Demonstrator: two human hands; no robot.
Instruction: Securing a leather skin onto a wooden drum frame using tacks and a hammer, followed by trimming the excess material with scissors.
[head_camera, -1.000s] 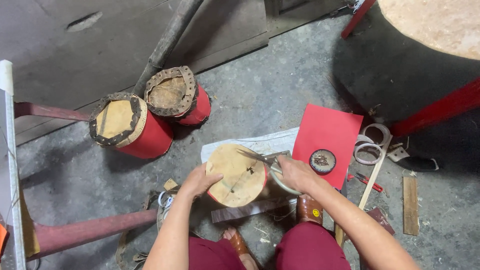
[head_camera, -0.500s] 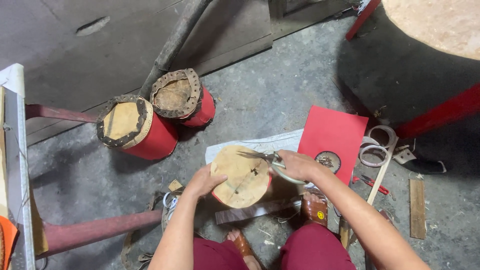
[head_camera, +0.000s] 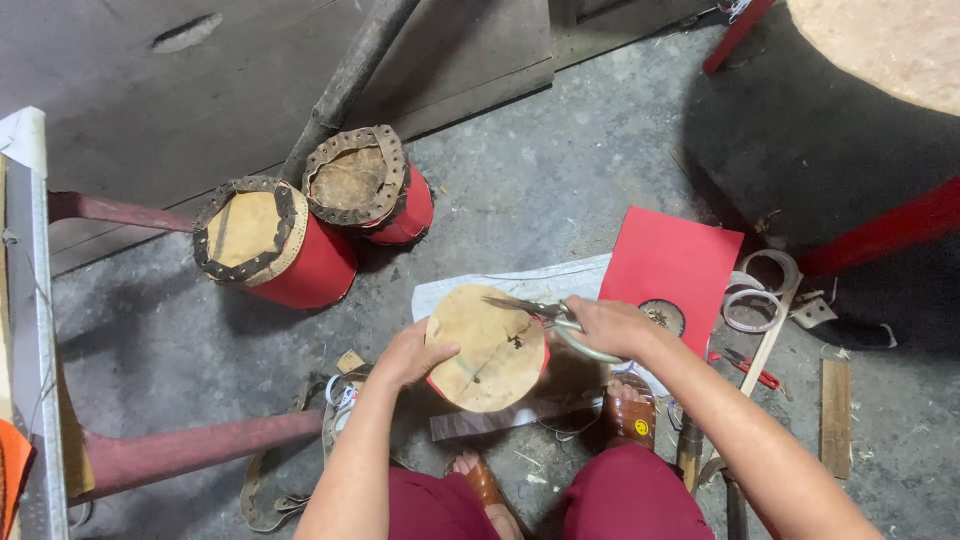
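Compared with the earlier view, the small drum (head_camera: 487, 347) is sitting a little lower and more centrally between the two arms, and the scissors (head_camera: 545, 316) are now reaching further across its pale skin head, blades pointing toward the left hand. The drum is resting tilted on the grey floor just in front of the person's knees, its tan hide face turned upward, a thin red rim showing at the lower edge (a dark mark sits near the centre of the skin). The left hand (head_camera: 412, 355) is cupping the drum's left edge, fingers curled closed against the rim and thumb lying on the skin. The right hand (head_camera: 608, 325) is gripping the scissors' handles at the drum's right edge, fingers wrapped shut around the loops, wrist bent inward. Beyond the right hand, a red sheet (head_camera: 680, 262) is lying flat on the floor; further from the left hand, two red drums (head_camera: 310, 225) are standing side by side, touching.
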